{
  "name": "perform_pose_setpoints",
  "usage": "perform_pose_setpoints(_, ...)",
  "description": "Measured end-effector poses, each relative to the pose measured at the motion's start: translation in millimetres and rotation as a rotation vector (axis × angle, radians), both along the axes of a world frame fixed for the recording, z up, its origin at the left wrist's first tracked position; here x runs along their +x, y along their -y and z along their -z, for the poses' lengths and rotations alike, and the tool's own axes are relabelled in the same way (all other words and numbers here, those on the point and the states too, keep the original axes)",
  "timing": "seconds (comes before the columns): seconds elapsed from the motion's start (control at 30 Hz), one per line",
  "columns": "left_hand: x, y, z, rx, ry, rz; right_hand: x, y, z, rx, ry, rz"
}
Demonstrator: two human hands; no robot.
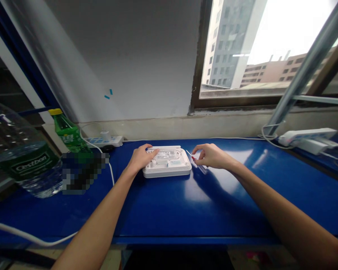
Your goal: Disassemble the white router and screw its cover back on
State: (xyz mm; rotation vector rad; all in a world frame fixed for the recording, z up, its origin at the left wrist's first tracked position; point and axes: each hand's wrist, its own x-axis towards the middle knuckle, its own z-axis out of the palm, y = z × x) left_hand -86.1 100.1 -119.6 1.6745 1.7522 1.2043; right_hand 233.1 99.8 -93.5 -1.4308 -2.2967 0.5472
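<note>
A white flat router-like box lies upside down on the blue table, near the wall. My left hand rests on its left end, fingers laid flat over the top. My right hand sits just to the right of the box, fingers pinched on a thin white stick-like tool whose tip points toward the box's right edge. What the tool is I cannot make out.
A large clear water bottle and a green bottle stand at the left, beside a blurred dark object. White power strips lie at the back left and right. A white cable crosses the near left edge.
</note>
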Motion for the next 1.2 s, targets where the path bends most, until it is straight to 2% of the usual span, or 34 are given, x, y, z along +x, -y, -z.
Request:
perform_pose_setpoints(0.17,6,6,-6.3,0.179,-0.088,0.062,0,1,-9.8,-0.005,-0.195,-0.001)
perform_pose_setpoints(0.3,29,20,-18.5,0.299,-0.062,0.203,-9,8,-11.1,0.004,-0.416,-0.193)
perform_pose_setpoints(0.4,50,29,-21.6,0.287,0.024,0.327,-23,17,-8.7,-0.077,-0.484,-0.284)
perform_pose_setpoints(0.5,62,31,-18.4,0.233,0.153,0.36,-34,23,-5.2,-0.1,-0.538,-0.289)
perform_pose_setpoints(0.7,65,30,-16.2,0.212,0.37,0.381,-40,22,-1.3,0.075,-0.634,-0.262)
perform_pose_setpoints(0.87,69,34,-18.6,0.17,0.437,0.446,-40,23,-2.5,0.098,-0.655,-0.254)
perform_pose_setpoints(0.97,69,31,-16.3,0.179,0.518,0.429,-39,23,-3.1,0.122,-0.638,-0.238)
perform_pose_setpoints(1.1,59,21,-15.1,0.244,0.66,0.332,-36,20,-4.5,0.178,-0.6,-0.184)
perform_pose_setpoints(1.2,47,18,-18.9,0.286,0.646,0.279,-34,19,-6.5,0.165,-0.604,-0.167)
